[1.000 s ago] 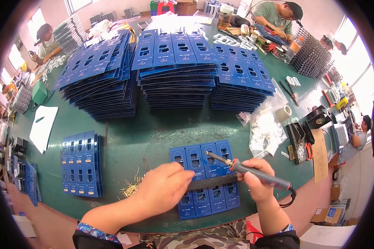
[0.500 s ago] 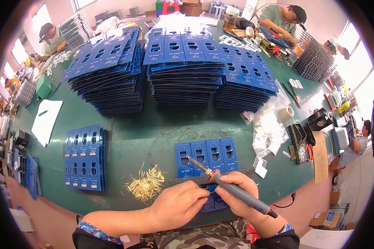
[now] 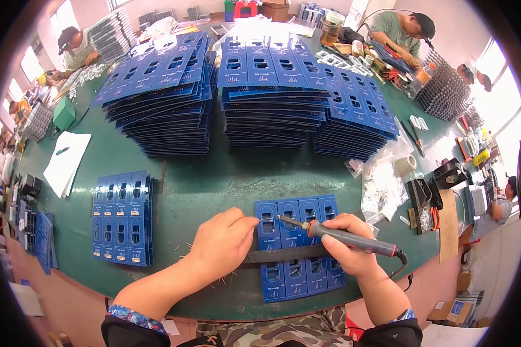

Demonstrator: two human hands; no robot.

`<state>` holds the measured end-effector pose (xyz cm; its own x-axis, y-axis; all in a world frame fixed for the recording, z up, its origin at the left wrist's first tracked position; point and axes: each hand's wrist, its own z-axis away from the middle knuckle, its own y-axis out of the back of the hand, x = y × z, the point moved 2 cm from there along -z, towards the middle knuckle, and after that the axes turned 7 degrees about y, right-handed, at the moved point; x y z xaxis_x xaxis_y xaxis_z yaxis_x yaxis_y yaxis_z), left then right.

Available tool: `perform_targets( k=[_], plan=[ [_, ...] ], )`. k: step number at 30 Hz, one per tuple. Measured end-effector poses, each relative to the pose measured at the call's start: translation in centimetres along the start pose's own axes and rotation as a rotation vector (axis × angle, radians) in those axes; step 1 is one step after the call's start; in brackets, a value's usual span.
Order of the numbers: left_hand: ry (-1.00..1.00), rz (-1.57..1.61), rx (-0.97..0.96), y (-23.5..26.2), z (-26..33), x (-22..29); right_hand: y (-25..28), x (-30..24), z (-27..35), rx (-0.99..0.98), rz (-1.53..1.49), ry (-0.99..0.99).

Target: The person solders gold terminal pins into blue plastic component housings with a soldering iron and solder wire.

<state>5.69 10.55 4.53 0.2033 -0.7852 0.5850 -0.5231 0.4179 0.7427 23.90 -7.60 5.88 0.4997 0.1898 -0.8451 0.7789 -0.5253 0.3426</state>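
Note:
In my right hand [image 3: 348,243] is a grey soldering iron [image 3: 359,240], its metal tip pointing left over the upper part of a blue circuit board panel [image 3: 295,286]. My left hand [image 3: 223,240] is closed in a pinch at the panel's upper left edge, close to the iron's tip. What the pinched fingers hold is too small to make out. A dark bar [image 3: 257,256] lies across the panel's middle. Beneath my left wrist, a few thin gold-coloured pins [image 3: 221,282] show; my hand and forearm hide the rest of the heap.
Tall stacks of blue panels [image 3: 272,115] stand at the back. A smaller panel stack [image 3: 120,220] lies at left, below white paper [image 3: 66,165]. On the right are a plastic bag [image 3: 382,191], a tape roll [image 3: 405,166] and a dark parts tray [image 3: 421,199]. Co-workers sit farther off.
My left hand has moved up and left, from the panel's lower part to its upper left edge. The iron has shifted right and lies flatter. More of the lower panel shows; the pin heap is mostly covered.

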Motion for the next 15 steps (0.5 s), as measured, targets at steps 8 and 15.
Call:
perform_targets(
  k=[8, 15],
  plan=[
    [0.016, -0.009, -0.048, -0.32, 0.00, -0.55, -0.50, 0.55, -0.01, 0.023, 0.098, -0.020],
    [0.002, -0.012, -0.050, -0.42, 0.04, -0.77, -0.79, 0.75, -0.03, 0.015, 0.094, -0.031]
  ],
)
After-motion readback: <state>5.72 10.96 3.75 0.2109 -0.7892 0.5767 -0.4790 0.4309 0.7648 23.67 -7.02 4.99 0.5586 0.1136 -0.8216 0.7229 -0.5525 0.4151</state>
